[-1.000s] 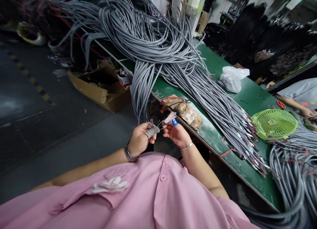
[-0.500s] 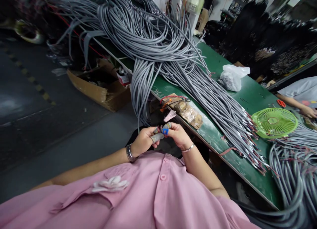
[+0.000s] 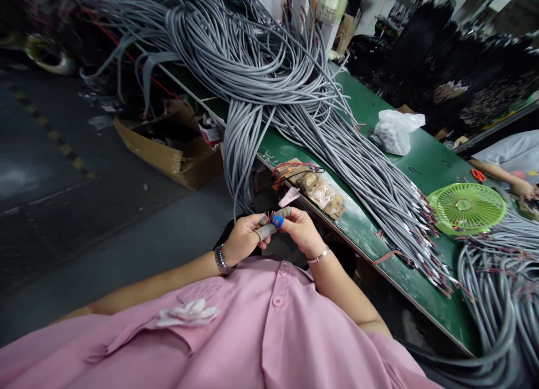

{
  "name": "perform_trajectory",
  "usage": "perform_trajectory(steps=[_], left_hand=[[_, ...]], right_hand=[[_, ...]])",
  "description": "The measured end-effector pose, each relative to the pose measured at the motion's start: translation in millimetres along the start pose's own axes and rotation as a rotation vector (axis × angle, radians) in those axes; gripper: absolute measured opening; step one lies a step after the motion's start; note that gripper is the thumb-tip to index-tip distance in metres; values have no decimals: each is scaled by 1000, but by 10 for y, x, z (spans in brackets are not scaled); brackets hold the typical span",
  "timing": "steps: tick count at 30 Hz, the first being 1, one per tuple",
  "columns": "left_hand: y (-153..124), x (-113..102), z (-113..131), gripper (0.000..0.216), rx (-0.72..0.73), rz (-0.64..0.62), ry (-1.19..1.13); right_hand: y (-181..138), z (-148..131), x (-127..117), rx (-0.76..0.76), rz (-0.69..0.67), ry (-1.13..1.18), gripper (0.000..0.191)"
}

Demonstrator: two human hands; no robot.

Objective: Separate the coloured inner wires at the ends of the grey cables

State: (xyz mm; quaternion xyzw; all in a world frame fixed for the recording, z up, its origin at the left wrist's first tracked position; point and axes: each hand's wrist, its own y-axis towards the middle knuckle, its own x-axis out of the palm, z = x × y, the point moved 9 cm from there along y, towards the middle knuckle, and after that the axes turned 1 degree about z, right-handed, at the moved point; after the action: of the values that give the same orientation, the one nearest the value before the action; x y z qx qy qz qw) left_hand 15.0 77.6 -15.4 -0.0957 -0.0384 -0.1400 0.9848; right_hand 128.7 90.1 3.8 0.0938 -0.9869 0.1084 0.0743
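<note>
My left hand point(image 3: 244, 238) is closed around the end of a grey cable point(image 3: 241, 147) whose thin coloured wires point(image 3: 265, 216) stick out between my fingers. My right hand point(image 3: 301, 229) pinches those wire tips, its fingertips wrapped in grey tape and one in blue. Both hands meet in front of my chest, just off the near edge of the green bench point(image 3: 421, 164). The cable runs up from my left hand to the hanging bundle at the bench edge.
A big heap of grey cables point(image 3: 261, 58) covers the bench's far end and fans out to stripped ends point(image 3: 425, 248). A taped brown block point(image 3: 315, 190), a green fan grille point(image 3: 466, 209), a white plastic bag point(image 3: 396, 132) and another person's arm point(image 3: 505, 178) are there. A cardboard box point(image 3: 172, 147) lies on the floor.
My right hand, open and apart a second ago, has come left and closed on the wire tips held by my left hand. The spread wires are now gathered between the fingers.
</note>
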Motion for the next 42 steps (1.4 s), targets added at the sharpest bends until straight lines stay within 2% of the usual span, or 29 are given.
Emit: perform_trajectory(steps=[10, 18, 22, 24, 28, 30, 36, 42], left_hand=[[-4, -70, -10, 10, -6, 64, -32], [-6, -119, -21, 13, 46, 118, -89], [19, -131, -51, 16, 39, 129, -152], [26, -98, -41, 17, 24, 99, -131], [21, 40, -12, 18, -32, -43, -33], [18, 51, -6, 18, -40, -56, -31], [19, -88, -22, 16, 39, 109, -135], [31, -121, 33, 19, 47, 159, -239]], right_hand=[[-20, 0, -50, -60, 102, 60, 21], [7, 288, -70, 120, 177, 206, 18], [15, 259, -86, 55, 225, 227, 16], [13, 237, -88, 31, 233, 227, 16], [12, 230, -39, 39, 173, 225, 18], [12, 222, -39, 34, 164, 214, 17], [1, 215, -88, 0, 254, 224, 11], [38, 266, -75, 45, 223, 317, 17]])
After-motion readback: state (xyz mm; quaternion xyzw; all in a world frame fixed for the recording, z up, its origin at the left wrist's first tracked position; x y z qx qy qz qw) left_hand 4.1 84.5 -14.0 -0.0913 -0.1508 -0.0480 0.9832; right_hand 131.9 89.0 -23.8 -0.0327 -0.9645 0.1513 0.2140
